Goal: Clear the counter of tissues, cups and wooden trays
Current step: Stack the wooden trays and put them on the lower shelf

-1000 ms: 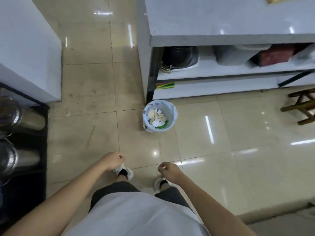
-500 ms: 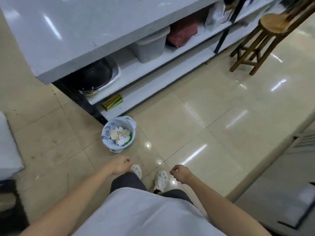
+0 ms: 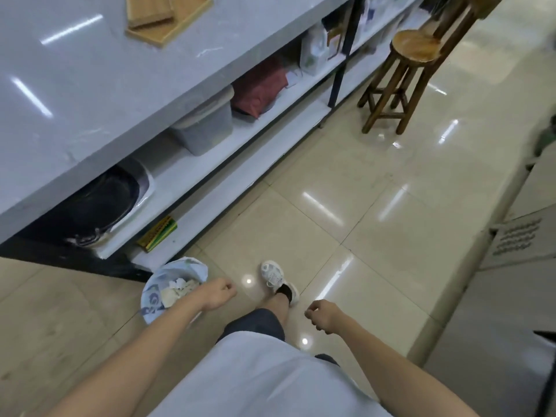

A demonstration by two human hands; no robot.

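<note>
Two wooden trays lie stacked on the white counter at the top left, the smaller one resting in the larger. A small bin lined with a blue-and-white bag stands on the floor by the counter's corner, holding crumpled tissues. My left hand hangs beside the bin, fingers loosely curled, holding nothing. My right hand hangs low on the right, also loosely curled and holding nothing. No cups are in view.
Shelves under the counter hold a dark pot, a grey plastic box, a red cloth bundle and a white bag. Wooden stools stand on the tiled floor at the upper right. A grey cabinet lines the right side.
The view has swung right along the counter, bringing the wooden trays and stools into sight. The bin now sits closer, beside my left hand. One foot has stepped forward.
</note>
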